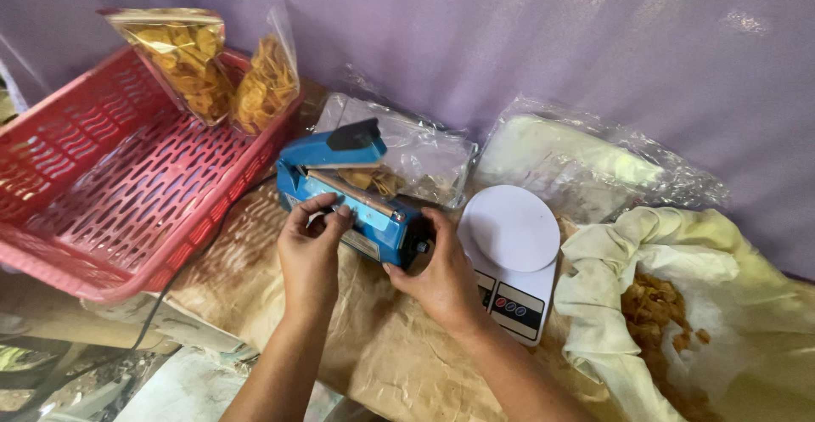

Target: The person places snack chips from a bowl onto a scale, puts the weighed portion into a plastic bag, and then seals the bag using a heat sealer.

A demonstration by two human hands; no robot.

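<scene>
Blue heat sealer point(356, 193) at centre on brown paper point(399, 362), arm raised. Left hand point(310, 248) gripping its near front edge; right hand point(437, 273) grasping its right end, fingertips at a knob, partly hidden. Behind the sealer, clear flat bags point(424, 154), contents hard to make out. Left of it, red slotted basket point(110, 184) holding two clear bags of yellow chips point(212, 65). Right of it, white kitchen scale point(514, 252) with round platform; beyond, pale cloth sack point(679, 261) open on golden chips, cut off at frame edge.
</scene>
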